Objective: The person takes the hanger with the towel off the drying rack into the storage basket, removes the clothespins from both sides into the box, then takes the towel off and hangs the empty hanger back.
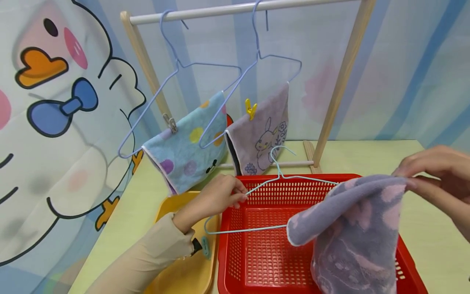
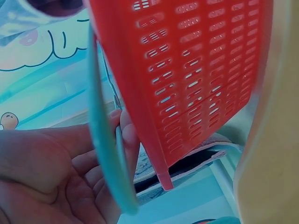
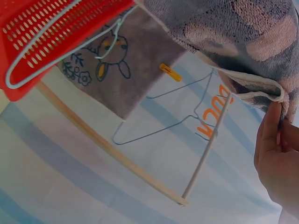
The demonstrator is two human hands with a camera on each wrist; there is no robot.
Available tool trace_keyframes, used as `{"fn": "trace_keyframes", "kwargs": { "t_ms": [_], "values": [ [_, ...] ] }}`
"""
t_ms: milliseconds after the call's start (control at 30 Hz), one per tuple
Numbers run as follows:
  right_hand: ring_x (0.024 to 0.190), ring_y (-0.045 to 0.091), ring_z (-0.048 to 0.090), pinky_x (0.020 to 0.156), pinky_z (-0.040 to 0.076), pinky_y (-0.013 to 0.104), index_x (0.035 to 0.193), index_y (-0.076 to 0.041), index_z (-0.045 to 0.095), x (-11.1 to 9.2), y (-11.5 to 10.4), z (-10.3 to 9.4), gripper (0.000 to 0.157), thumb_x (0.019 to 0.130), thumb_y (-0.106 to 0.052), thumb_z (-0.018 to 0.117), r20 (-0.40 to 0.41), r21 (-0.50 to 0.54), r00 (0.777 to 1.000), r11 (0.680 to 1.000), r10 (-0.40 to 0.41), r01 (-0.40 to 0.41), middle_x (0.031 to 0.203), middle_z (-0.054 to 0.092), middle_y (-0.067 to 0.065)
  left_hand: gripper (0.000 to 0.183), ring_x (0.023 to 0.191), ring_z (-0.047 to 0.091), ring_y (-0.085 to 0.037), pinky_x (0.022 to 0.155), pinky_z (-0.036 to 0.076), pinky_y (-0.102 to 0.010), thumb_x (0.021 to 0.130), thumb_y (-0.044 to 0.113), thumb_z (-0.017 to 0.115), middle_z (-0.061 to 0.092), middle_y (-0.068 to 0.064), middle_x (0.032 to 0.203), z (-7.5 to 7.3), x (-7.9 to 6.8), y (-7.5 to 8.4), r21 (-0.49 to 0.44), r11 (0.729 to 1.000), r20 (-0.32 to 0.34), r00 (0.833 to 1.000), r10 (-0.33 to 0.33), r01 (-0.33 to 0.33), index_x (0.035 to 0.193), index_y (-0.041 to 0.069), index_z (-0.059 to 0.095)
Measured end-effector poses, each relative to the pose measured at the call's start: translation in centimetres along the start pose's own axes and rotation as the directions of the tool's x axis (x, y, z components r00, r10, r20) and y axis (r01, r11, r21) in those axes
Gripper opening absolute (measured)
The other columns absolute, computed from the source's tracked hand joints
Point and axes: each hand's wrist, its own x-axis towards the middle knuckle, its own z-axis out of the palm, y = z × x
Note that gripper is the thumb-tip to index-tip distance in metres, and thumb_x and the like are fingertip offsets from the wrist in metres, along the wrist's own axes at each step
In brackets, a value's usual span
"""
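Note:
Pinched between the thumb and fingers of my left hand [image 1: 225, 191] is the sloping arm of a mint-green wire clothes hanger [image 1: 253, 229], held over a red basket. Its curved end shows large in the left wrist view, in front of the palm [image 2: 51, 177]. A grey-purple towel with pink patches [image 1: 360, 249] lies folded over the hanger's right part and hides that end in the head view. My right hand [image 1: 438, 175] pinches the towel's top right corner between thumb and fingers. Its white hem shows close by the fingertips in the right wrist view.
The red basket [image 1: 271, 281] stands below; a yellow tray [image 1: 172, 281] with a teal clothespin [image 1: 205, 247] is left of it. Behind, a rack [image 1: 220, 10] carries two blue hangers with a blue dotted towel [image 1: 187, 143] and a mauve rabbit towel [image 1: 271, 122], both clipped.

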Motion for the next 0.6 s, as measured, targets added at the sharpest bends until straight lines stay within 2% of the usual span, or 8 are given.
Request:
{"fn": "trace_keyframes", "kwargs": {
  "t_ms": [67, 133, 200, 267, 367, 500, 533, 600],
  "values": [
    [0.094, 0.020, 0.061, 0.083, 0.052, 0.018, 0.103, 0.023, 0.060, -0.1, 0.0, 0.6, 0.020, 0.096, 0.005, 0.059, 0.017, 0.026, 1.000, 1.000, -0.013, 0.012, 0.104, 0.062, 0.019, 0.009, 0.059, 0.065, -0.009, 0.055, 0.051, -0.023, 0.096, 0.008, 0.068, 0.071, -0.002, 0.078, 0.0, 0.0, 0.0, 0.002, 1.000, -0.001, 1.000, -0.003, 0.003, 0.093, 0.004, 0.075],
    [0.093, 0.020, 0.060, 0.083, 0.052, 0.018, 0.104, 0.023, 0.060, -0.2, 0.0, 1.1, 0.018, 0.096, 0.006, 0.058, 0.030, -0.008, 1.000, 1.000, -0.001, 0.001, 0.104, 0.062, 0.018, 0.009, 0.059, 0.064, -0.009, 0.056, 0.050, -0.023, 0.096, 0.009, 0.068, 0.072, -0.003, 0.079, 0.0, 0.0, 0.0, 0.004, 1.000, -0.003, 1.000, -0.004, 0.004, 0.093, 0.004, 0.075],
    [0.093, 0.018, 0.059, 0.081, 0.052, 0.018, 0.104, 0.019, 0.061, -0.3, -0.5, 1.5, 0.012, 0.094, 0.013, 0.056, 0.053, -0.131, 0.998, 0.991, 0.036, -0.029, 0.104, 0.063, 0.015, 0.009, 0.059, 0.064, -0.009, 0.056, 0.051, -0.023, 0.096, 0.009, 0.068, 0.072, -0.003, 0.079, -0.1, 0.0, 0.1, 0.003, 1.000, -0.005, 1.000, -0.011, 0.011, 0.093, 0.004, 0.074],
    [0.092, 0.016, 0.058, 0.079, 0.052, 0.017, 0.106, 0.011, 0.064, -0.3, -1.0, 2.0, 0.017, 0.093, 0.017, 0.056, 0.087, -0.279, 0.993, 0.959, 0.076, -0.049, 0.104, 0.063, 0.011, 0.008, 0.060, 0.065, -0.010, 0.056, 0.051, -0.023, 0.096, 0.009, 0.068, 0.072, -0.004, 0.079, -0.2, 0.0, 0.1, -0.003, 1.000, -0.003, 1.000, -0.018, 0.018, 0.093, 0.004, 0.074],
    [0.092, 0.011, 0.058, 0.074, 0.052, 0.016, 0.109, -0.002, 0.067, -0.6, -1.3, 2.7, 0.017, 0.096, 0.005, 0.058, 0.161, -0.441, 0.981, 0.897, 0.110, -0.028, 0.104, 0.063, 0.003, 0.008, 0.061, 0.066, -0.012, 0.057, 0.051, -0.023, 0.095, 0.009, 0.068, 0.072, -0.005, 0.080, -0.2, -0.1, 0.2, -0.015, 1.000, 0.005, 1.000, -0.027, 0.027, 0.093, 0.004, 0.074],
    [0.088, 0.005, 0.059, 0.068, 0.052, 0.015, 0.112, -0.015, 0.066, -1.2, -0.5, 3.3, 0.018, 0.094, -0.011, 0.064, 0.269, -0.459, 0.958, 0.888, 0.100, 0.036, 0.107, 0.063, -0.007, 0.008, 0.061, 0.066, -0.012, 0.056, 0.051, -0.022, 0.095, 0.008, 0.068, 0.072, -0.005, 0.080, -0.1, -0.1, 0.2, -0.014, 1.000, 0.004, 1.000, -0.025, 0.025, 0.093, 0.004, 0.074],
    [0.086, 0.004, 0.058, 0.066, 0.051, 0.015, 0.112, -0.018, 0.065, -1.4, -0.2, 3.4, 0.020, 0.093, -0.010, 0.066, 0.292, -0.457, 0.952, 0.888, 0.098, 0.049, 0.107, 0.062, -0.009, 0.008, 0.060, 0.066, -0.012, 0.056, 0.051, -0.022, 0.095, 0.008, 0.068, 0.072, -0.004, 0.080, -0.1, -0.1, 0.2, -0.011, 1.000, 0.002, 1.000, -0.023, 0.023, 0.093, 0.004, 0.074],
    [0.085, 0.002, 0.057, 0.066, 0.050, 0.014, 0.113, -0.023, 0.063, -1.8, 0.5, 3.5, 0.035, 0.087, -0.001, 0.072, 0.328, -0.455, 0.939, 0.888, 0.104, 0.060, 0.108, 0.061, -0.014, 0.008, 0.060, 0.066, -0.011, 0.056, 0.050, -0.022, 0.095, 0.008, 0.068, 0.071, -0.002, 0.078, -0.2, 0.0, 0.2, -0.008, 1.000, -0.004, 1.000, -0.016, 0.016, 0.092, 0.004, 0.074]
  ]
}}
